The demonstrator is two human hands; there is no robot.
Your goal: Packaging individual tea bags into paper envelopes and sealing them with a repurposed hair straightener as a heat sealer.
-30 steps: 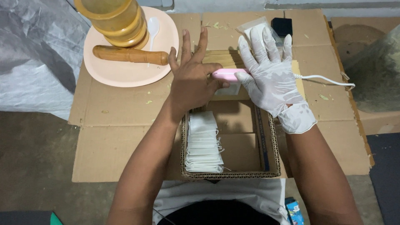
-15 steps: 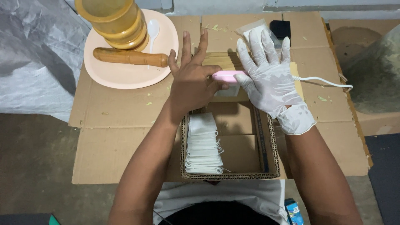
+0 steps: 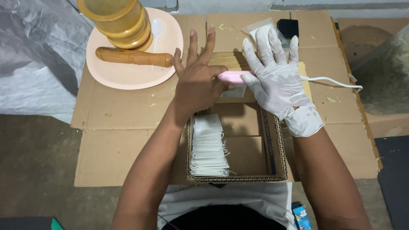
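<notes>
My bare left hand point(image 3: 198, 81) lies flat with fingers spread on the cardboard, its thumb resting against a pink corded tool point(image 3: 232, 77). My right hand point(image 3: 277, 74), in a white glove, presses flat over the other end of that pink tool, fingers spread. The tool's white cord point(image 3: 332, 81) runs off to the right. Below both hands sits an open cardboard box point(image 3: 277, 140) with a row of small white sachets point(image 3: 208, 147) stacked along its left side.
A peach plate point(image 3: 128, 74) at the upper left bears a wooden pestle point(image 3: 134, 56), a yellow jar point(image 3: 119, 19) and a white spoon point(image 3: 156, 29). A clear bag point(image 3: 260, 29) and black object point(image 3: 289, 27) lie beyond my right hand. Flattened cardboard point(image 3: 119, 136) covers the floor.
</notes>
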